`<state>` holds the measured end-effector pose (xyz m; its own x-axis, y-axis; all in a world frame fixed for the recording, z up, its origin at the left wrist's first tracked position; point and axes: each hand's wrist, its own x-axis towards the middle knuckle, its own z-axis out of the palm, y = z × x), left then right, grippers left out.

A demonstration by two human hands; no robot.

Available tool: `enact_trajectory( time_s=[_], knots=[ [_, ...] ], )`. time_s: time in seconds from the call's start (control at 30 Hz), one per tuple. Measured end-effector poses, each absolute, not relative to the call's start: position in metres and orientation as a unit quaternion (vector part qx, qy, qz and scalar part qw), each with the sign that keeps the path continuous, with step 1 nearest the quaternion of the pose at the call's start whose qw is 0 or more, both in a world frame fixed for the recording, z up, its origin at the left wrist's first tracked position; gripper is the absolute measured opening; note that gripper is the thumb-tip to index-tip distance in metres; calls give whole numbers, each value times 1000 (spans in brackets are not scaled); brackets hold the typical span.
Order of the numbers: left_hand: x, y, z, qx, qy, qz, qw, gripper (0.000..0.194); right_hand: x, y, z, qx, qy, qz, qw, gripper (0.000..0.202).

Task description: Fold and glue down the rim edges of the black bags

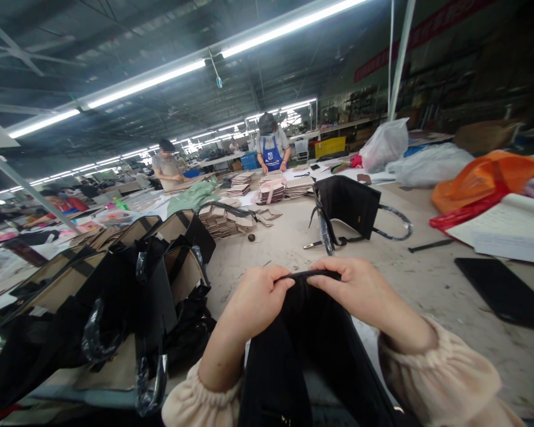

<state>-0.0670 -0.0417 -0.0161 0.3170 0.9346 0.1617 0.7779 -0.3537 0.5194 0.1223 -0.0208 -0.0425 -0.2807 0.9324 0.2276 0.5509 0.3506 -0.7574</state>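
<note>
A black handbag [273, 367] stands directly before me at the table's near edge, its opening towards me. My left hand [253, 299] pinches the far top edge of the bag between thumb and fingers. Close beside it, my right hand [360, 290] grips the same edge, thumb inside and fingers over the outside. Both hands are closed on the black rim, a short gap apart. The lower part of the bag runs out of the picture. Beyond my hands, a second black handbag [353, 207] with plastic-wrapped handles lies on the table.
Several black bags with tan linings [48, 284] crowd the left side. Stacks of cut pieces [225, 220] lie farther back. At right are a black phone [505, 290], a notebook [511, 225] and an orange plastic bag [480, 178]. A co-worker in a blue apron [272, 155] stands across the table.
</note>
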Motion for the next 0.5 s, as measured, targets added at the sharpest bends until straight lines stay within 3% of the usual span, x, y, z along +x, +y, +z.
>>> enact_trajectory(
  time_s=[0.5],
  knots=[
    [-68, -33, -17, 791, 563, 181, 158, 19, 121, -21, -42, -489, -756, 279, 333, 16]
  ],
)
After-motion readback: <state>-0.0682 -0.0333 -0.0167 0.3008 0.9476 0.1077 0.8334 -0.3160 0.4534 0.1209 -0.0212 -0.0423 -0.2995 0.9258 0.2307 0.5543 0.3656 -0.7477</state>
